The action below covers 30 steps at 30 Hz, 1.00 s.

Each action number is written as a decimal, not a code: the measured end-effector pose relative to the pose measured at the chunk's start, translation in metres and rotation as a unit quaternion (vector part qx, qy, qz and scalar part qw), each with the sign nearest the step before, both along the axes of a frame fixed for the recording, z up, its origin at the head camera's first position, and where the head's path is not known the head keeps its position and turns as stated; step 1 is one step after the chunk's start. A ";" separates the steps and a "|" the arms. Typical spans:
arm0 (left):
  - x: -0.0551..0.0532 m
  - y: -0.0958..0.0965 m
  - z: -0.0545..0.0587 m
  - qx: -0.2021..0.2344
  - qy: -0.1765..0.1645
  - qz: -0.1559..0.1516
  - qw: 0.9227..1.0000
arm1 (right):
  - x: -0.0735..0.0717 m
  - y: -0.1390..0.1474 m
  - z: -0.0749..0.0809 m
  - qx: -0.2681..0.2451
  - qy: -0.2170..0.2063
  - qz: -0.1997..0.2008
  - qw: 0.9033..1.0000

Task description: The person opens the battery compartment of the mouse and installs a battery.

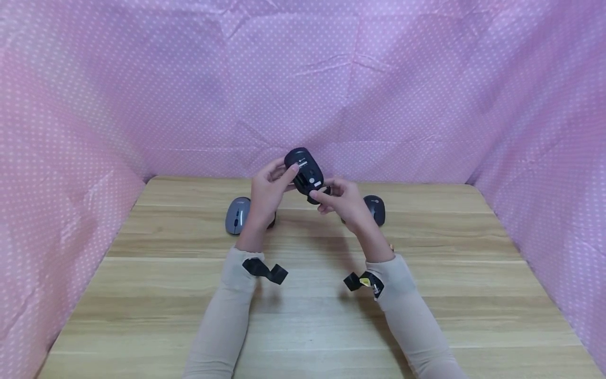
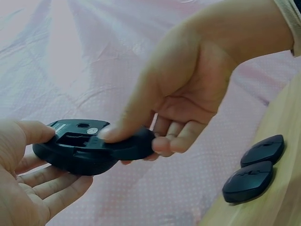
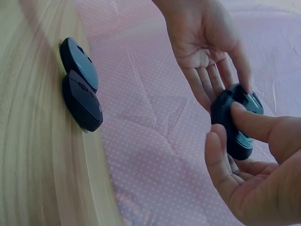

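Both hands hold a dark computer mouse (image 1: 310, 167) in the air above the table's far edge, its underside facing up. An open battery slot (image 2: 73, 140) shows in that underside, beside labels. My left hand (image 1: 268, 189) grips one end of the mouse, thumb on the underside and fingers beneath. At the other end, my right hand (image 1: 347, 201) pinches a rounded dark cover (image 2: 136, 145) between thumb and fingers. The cover juts past the mouse body; whether it is fully detached I cannot tell. In the right wrist view, the fingers partly hide the mouse (image 3: 221, 113).
On the wooden table (image 1: 303, 316), a grey mouse (image 1: 235, 217) lies at the left beside a dark mouse (image 3: 82, 101), mostly hidden by the left wrist in the head view. Another pair, including a black mouse (image 1: 375, 209), lies at the right. Pink dotted cloth (image 1: 303, 79) surrounds the table.
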<state>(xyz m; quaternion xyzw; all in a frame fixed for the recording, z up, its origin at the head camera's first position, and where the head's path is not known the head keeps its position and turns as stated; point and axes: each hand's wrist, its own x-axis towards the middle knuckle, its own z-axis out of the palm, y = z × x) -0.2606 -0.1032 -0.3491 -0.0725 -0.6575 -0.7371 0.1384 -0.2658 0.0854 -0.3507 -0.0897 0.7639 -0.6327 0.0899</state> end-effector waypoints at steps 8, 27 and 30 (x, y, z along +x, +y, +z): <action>-0.001 -0.012 0.002 0.020 -0.016 0.025 0.999 | 0.003 0.014 0.002 0.018 0.013 0.048 0.999; 0.000 -0.017 0.005 0.033 -0.020 0.021 0.999 | 0.012 0.073 -0.019 0.196 -0.011 0.100 0.975; 0.001 -0.016 0.004 0.024 -0.021 0.021 0.999 | 0.016 0.080 -0.029 0.212 -0.029 0.108 0.971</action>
